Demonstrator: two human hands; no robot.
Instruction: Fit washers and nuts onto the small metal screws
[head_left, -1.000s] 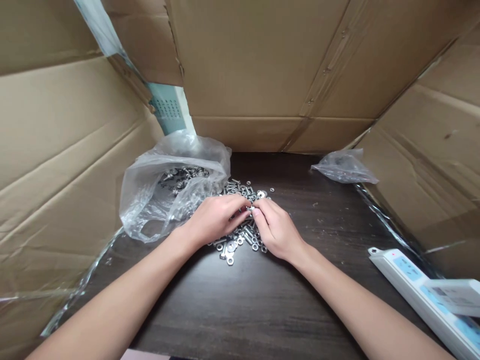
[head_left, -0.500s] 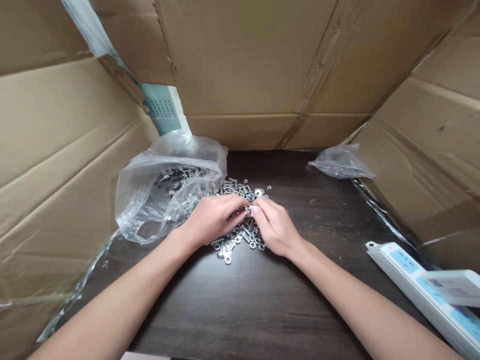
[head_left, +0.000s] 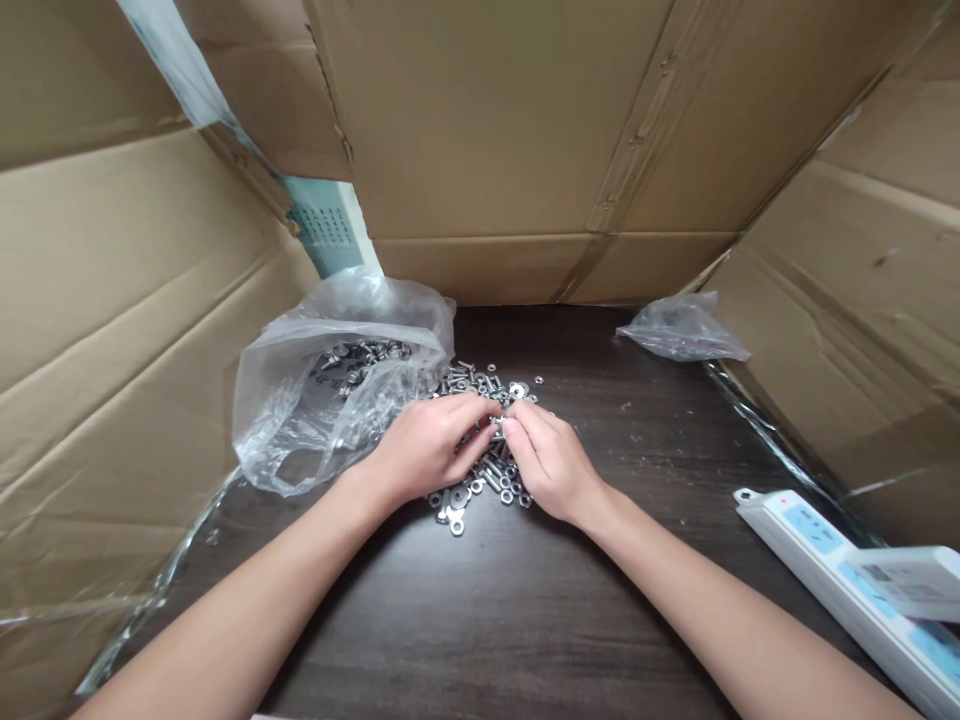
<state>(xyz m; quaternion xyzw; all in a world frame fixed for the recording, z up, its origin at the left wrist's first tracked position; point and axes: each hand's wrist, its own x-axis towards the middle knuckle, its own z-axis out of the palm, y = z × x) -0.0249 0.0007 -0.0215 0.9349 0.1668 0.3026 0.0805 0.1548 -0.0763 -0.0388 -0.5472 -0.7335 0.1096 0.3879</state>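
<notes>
My left hand (head_left: 429, 447) is bent over a loose pile of metal bolts, nuts and washers (head_left: 491, 476), its thumb and forefinger pinched together at the tips. My right hand (head_left: 553, 458) meets it from the other side, thumb and forefinger closed too. Between the two sets of fingertips is a small silvery bolt (head_left: 498, 421), mostly covered; whether a nut or washer sits on it I cannot tell. The pile spreads under and around both hands, with a few nuts and washers at its near edge.
A clear plastic bag (head_left: 281, 400) with more fasteners inside lies open at left, against the pile. A smaller plastic bag (head_left: 681, 328) rests at the back right. A white power strip (head_left: 832, 570) with a plug runs along the right. Cardboard walls (head_left: 480, 120) enclose the dark tabletop (head_left: 480, 620).
Both hands stay together over the pile, with only slight finger movement. The left thumb and forefinger stand a little further apart behind their tips. The whole view has shifted slightly.
</notes>
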